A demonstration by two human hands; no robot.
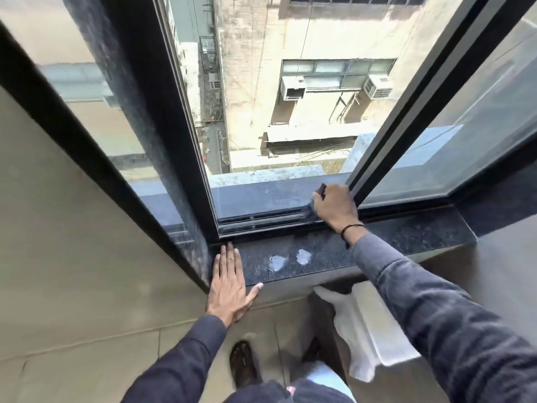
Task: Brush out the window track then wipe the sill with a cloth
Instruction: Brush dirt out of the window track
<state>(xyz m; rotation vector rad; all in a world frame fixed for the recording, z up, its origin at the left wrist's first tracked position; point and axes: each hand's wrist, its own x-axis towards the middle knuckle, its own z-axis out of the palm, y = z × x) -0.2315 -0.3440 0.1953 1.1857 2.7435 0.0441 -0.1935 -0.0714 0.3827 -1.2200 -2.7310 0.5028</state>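
Observation:
My right hand [335, 206] is closed around a dark brush [322, 189], whose bristle end rests in the window track [261, 221] near the right sash. Most of the brush is hidden by my fingers. My left hand [229, 282] lies flat, fingers apart, on the left end of the dark speckled stone sill [406, 237]. Two pale smudges [290, 260] mark the sill's middle. A white cloth [357, 324] hangs below the sill on a low ledge, under my right forearm.
The window stands open, with a dark frame post [186, 158] on the left and the sliding sash [406, 112] on the right. Outside is a steep drop beside a building with air conditioners [293, 87]. My shoes [242, 363] are on the tiled floor.

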